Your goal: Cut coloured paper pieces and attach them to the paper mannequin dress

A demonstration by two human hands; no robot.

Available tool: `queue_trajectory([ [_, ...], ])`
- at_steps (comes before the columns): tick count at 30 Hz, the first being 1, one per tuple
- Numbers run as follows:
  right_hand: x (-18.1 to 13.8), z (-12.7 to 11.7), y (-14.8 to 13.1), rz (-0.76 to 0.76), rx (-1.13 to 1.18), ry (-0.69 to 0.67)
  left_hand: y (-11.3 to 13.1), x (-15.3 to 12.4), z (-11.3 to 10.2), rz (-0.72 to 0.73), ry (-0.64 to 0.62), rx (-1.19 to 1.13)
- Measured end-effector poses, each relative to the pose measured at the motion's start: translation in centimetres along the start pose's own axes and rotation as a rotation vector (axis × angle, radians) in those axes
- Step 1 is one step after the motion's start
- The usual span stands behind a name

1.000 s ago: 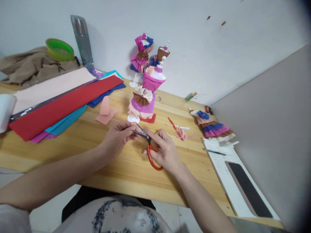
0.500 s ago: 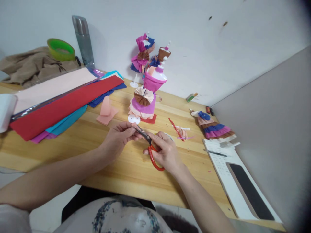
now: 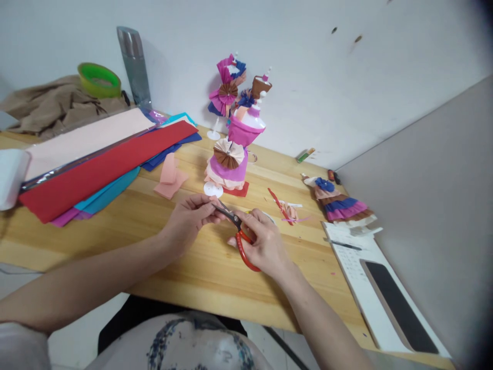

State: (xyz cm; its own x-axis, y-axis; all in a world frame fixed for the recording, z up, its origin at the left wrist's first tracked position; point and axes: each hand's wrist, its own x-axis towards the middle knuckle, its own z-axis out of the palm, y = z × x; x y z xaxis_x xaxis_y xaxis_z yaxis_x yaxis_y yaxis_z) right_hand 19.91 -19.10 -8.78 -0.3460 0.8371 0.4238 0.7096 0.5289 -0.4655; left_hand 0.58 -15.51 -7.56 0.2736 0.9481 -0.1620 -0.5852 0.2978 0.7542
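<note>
In my right hand [image 3: 265,239] is a pair of scissors [image 3: 246,255] with red handles and dark blades, the tips pointing left. My left hand [image 3: 190,218] pinches a small piece of pink paper [image 3: 214,199], mostly hidden by the fingers. The blades lie right at that piece, beside the left fingertips. Just beyond my hands stands a small dress form [image 3: 231,167] in a magenta and pink paper dress with a pleated brown and cream rosette. Folded pink paper [image 3: 171,177] lies to the left of it.
Long sheets of red crepe paper [image 3: 111,169] and other colours cover the left side. Further back are a bottle [image 3: 134,67] and a green tape roll [image 3: 99,80]. Paper scraps [image 3: 287,208], a layered paper dress [image 3: 339,203] and a phone [image 3: 398,303] on a notebook lie to the right.
Both hands, the scissors and the pink piece keep almost the same position. The whole view has shifted very slightly.
</note>
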Motion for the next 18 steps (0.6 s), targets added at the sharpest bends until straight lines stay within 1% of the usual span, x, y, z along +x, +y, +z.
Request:
queue_trajectory([
  [9,0.22,0.01,-0.55,0.016,-0.060,-0.013,-0.71,-0.26,0.06,-0.020,-0.014,0.034],
  [18,0.25,0.01,-0.95,0.015,-0.057,-0.008,-0.51,-0.45,0.26,-0.020,0.031,-0.009],
])
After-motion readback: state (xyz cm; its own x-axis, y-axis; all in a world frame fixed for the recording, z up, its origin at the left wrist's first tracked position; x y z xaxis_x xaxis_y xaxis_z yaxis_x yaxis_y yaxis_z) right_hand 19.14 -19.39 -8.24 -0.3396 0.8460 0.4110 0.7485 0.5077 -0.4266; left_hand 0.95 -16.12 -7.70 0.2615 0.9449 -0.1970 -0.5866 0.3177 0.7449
